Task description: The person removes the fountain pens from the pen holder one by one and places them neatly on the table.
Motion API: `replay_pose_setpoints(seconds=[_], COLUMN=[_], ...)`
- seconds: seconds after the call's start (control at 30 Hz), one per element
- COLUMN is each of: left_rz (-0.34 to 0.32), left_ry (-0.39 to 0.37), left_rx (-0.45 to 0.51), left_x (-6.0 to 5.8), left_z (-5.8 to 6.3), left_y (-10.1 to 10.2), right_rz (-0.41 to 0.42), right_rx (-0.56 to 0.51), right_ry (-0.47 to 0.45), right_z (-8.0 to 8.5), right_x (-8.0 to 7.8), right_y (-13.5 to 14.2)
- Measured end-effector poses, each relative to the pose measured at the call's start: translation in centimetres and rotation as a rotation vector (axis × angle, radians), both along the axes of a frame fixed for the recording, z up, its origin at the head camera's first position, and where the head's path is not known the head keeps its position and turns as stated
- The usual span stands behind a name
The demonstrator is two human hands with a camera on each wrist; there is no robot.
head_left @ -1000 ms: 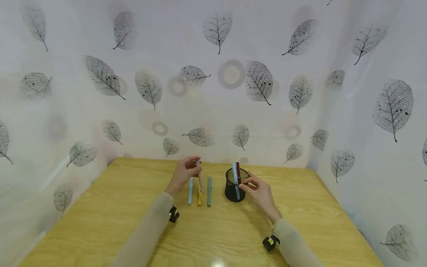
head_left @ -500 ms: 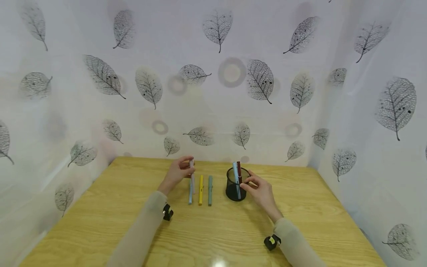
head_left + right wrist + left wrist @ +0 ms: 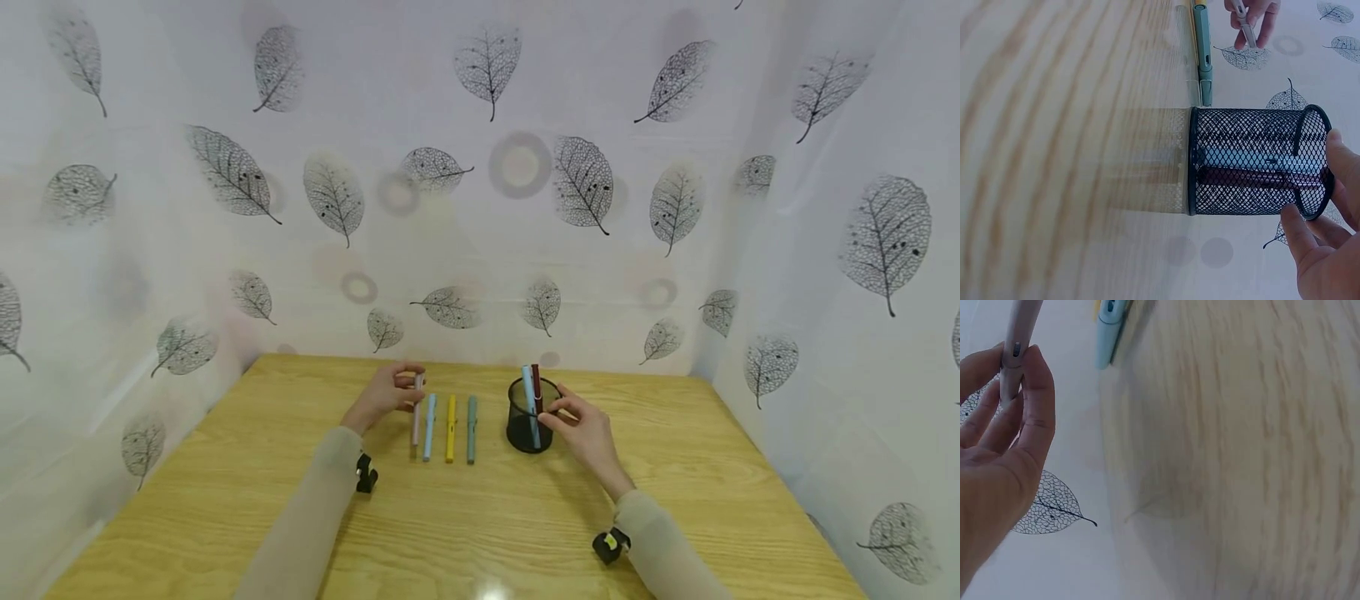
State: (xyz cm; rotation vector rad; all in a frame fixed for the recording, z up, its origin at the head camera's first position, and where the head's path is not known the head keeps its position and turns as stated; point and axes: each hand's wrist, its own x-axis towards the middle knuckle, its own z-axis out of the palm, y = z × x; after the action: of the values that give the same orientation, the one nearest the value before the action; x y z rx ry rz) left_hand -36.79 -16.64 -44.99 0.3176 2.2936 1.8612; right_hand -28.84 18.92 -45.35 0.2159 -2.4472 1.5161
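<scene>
My left hand (image 3: pixel 384 397) pinches a pale lilac pen (image 3: pixel 416 421) near its far end, thumb and fingers around it; the left wrist view shows the grip at the pen's tip end (image 3: pixel 1011 381). Just right of it lie a light blue pen (image 3: pixel 429 429), a yellow pen (image 3: pixel 451 429) and a grey-green pen (image 3: pixel 471 429), side by side on the table. My right hand (image 3: pixel 588 433) grips the rim of a black mesh pen holder (image 3: pixel 1247 128), thumb and fingers on either side. Inside the upright holder lean a light blue pen (image 3: pixel 528 385) and a dark red pen (image 3: pixel 537 382).
The wood-grain table (image 3: pixel 480 517) ends at the back against a pale curtain (image 3: pixel 465 233) printed with leaves, which also runs along both sides. A small black wrist camera sits on each forearm, the left one (image 3: pixel 367 473) and the right one (image 3: pixel 609 546).
My left hand has carried the lilac pen leftward, from above the yellow pen past the light blue one, and lowered it beside the row. My right hand and the holder stay in place.
</scene>
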Motion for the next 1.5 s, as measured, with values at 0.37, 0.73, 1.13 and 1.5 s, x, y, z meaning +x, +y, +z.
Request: replay_pose_setpoints(seconds=[0.37, 0.73, 1.13, 1.5], left_rz=[-0.001, -0.003, 0.003, -0.002], left_ry=[0.0, -0.021, -0.08, -0.095], left_rx=[-0.056, -0.107, -0.171, -0.22], left_x=[-0.1, -0.3, -0.7, -0.7], left_z=[-0.8, -1.1, -1.5, -1.4], left_y=[-1.0, -0.6, -0.4, -0.3], right_rz=[-0.003, 0.007, 0.016, 0.005], right_rx=[-0.003, -0.012, -0.007, -0.002], right_ry=[-0.007, 0.009, 0.018, 0.019], right_z=[-0.3, 0.0, -0.2, -0.1], right_x=[0.0, 0.0, 0.0, 0.0], right_y=[0.0, 0.2, 0.0, 0.1])
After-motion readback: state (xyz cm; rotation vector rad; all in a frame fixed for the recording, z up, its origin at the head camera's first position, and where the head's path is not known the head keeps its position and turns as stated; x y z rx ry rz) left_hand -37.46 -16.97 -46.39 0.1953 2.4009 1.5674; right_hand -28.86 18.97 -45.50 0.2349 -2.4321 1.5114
